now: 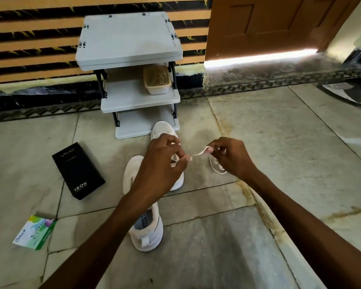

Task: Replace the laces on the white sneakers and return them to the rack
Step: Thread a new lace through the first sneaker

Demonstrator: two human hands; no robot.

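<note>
A left hand (161, 166) and a right hand (232, 157) pinch a white lace (198, 153) between them above white sneakers (149, 236), near a black box (78, 171) marked "vivo 120W" and a green packet (34, 232) marked "Odonil".

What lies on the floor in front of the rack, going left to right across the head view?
green box → black box → nearer white sneaker → loose lace. The farther sneaker overlaps the nearer one, so it is left out.

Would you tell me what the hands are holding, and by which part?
A white lace, pinched at two points: the left hand nearer the sneaker, the right hand at a folded bit further along.
</note>
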